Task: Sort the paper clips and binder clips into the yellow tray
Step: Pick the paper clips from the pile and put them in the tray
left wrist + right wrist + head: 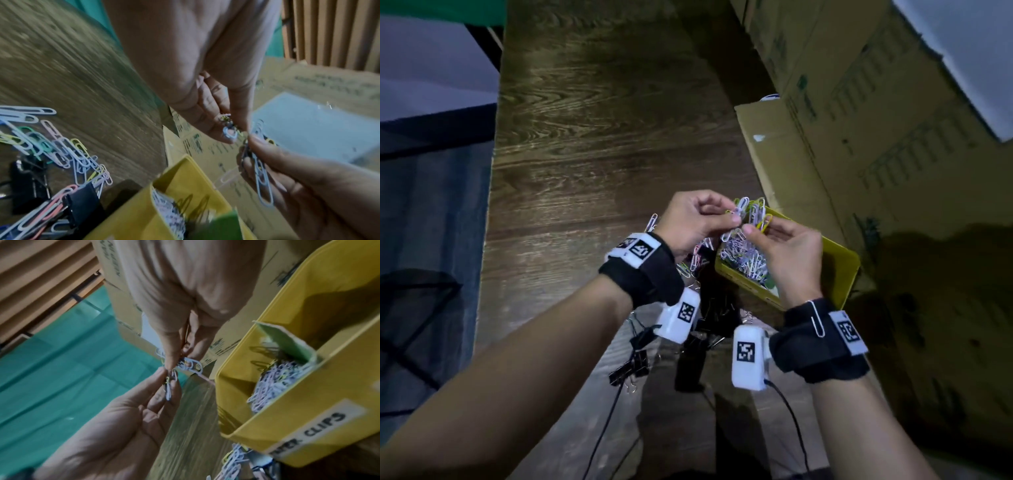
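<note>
Both hands are raised over the near end of the yellow tray (840, 263). My left hand (731, 219) and my right hand (751, 230) each pinch part of one tangled bunch of pastel paper clips (751, 210). In the left wrist view, the left fingers (213, 113) pinch a clip while the right hand (249, 139) holds a hanging cluster (262, 175). The tray's labelled compartment holds a heap of paper clips (273, 378) beside a green divider (287, 340). Loose paper clips (61, 154) and black binder clips (631, 365) lie on the wooden table (602, 137).
Stacked cardboard boxes (876, 137) stand close along the table's right side, behind the tray. The table's left edge (493, 192) drops off to a dark floor. Cables (606, 425) trail from the wrist cameras. A single paper clip (817, 318) hangs on my right wrist strap.
</note>
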Tool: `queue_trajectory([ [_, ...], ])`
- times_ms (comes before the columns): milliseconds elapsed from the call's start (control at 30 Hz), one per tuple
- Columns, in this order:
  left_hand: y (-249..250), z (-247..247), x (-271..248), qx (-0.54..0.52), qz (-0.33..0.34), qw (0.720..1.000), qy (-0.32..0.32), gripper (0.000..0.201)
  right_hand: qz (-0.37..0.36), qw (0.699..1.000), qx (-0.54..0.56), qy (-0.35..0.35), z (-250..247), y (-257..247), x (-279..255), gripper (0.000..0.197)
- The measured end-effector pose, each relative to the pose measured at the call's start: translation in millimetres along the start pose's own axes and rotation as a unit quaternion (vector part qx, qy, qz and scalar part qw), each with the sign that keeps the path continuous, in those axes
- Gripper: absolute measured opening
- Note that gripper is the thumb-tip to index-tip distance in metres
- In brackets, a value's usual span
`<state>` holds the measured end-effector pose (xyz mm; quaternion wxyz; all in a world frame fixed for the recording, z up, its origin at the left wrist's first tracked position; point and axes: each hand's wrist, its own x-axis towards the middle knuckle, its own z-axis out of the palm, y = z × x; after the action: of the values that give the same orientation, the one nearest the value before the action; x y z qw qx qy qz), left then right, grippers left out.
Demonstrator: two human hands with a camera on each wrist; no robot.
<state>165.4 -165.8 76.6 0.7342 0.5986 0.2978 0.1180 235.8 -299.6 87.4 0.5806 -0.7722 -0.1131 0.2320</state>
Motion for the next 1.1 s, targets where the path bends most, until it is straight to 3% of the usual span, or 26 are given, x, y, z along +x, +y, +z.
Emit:
queue_trajectory([
  [100,-14.8,18.1,14.6,0.099,-0.005,0.995,-0.028,0.019,0.042,0.996,-0.048,0.054,-10.0,18.6,12.1,0.024],
  [200,-27.2,28.3,25.5,0.216,-0.012,0.974,-0.064,0.01,0.045,0.989,-0.135,0.046,-12.2,32.0,20.7,0.023],
  [300,-27.0,33.0,26.6,0.389,0.011,0.913,-0.123,0.014,0.046,0.977,-0.208,0.013,-11.3,39.0,24.2,0.028],
  [367,-23.9,28.2,24.2,0.436,0.016,0.889,-0.14,0.018,0.054,0.97,-0.235,-0.019,-9.7,42.0,25.7,0.037],
  [400,-23.7,24.1,23.2,0.422,0.013,0.895,-0.143,0.017,0.062,0.969,-0.238,-0.032,-8.8,41.4,25.7,0.041],
  [533,-19.6,-8.9,17.9,0.198,-0.034,0.975,-0.097,0.012,0.035,0.973,-0.225,-0.041,-6.3,37.6,24.4,0.041],
  [600,-19.1,-43.6,17.6,0.195,-0.04,0.979,-0.045,0.012,-0.007,0.974,-0.225,-0.041,-2.1,34.6,19.0,0.031],
  [667,-22.9,-84.9,16.6,0.304,-0.036,0.952,0.007,0.014,-0.074,0.973,-0.217,-0.029,6.0,31.2,11.4,0.024],
  [733,-29.7,-119.6,13.5,0.452,-0.015,0.892,0.027,0.02,-0.145,0.967,-0.209,-0.034,20.1,27.9,3.0,0.02],
  [800,-38.2,-136.9,9.9,0.543,0.01,0.84,-0.003,0.029,-0.207,0.952,-0.215,-0.072,39.9,27.0,-5.1,0.019],
  [867,-48.8,-139.7,10.6,0.588,0.037,0.806,-0.06,0.041,-0.244,0.925,-0.262,-0.13,61.5,29.7,-10.3,0.021],
  [1000,-68.2,-123.1,26.8,0.615,0.069,0.774,-0.132,0.06,-0.219,0.835,-0.433,-0.258,102.3,46.2,-9.1,0.052],
  [1100,-78.0,-107.7,35.1,0.663,0.041,0.724,-0.185,0.067,-0.163,0.766,-0.543,-0.303,118.7,55.4,-3.4,0.062],
])
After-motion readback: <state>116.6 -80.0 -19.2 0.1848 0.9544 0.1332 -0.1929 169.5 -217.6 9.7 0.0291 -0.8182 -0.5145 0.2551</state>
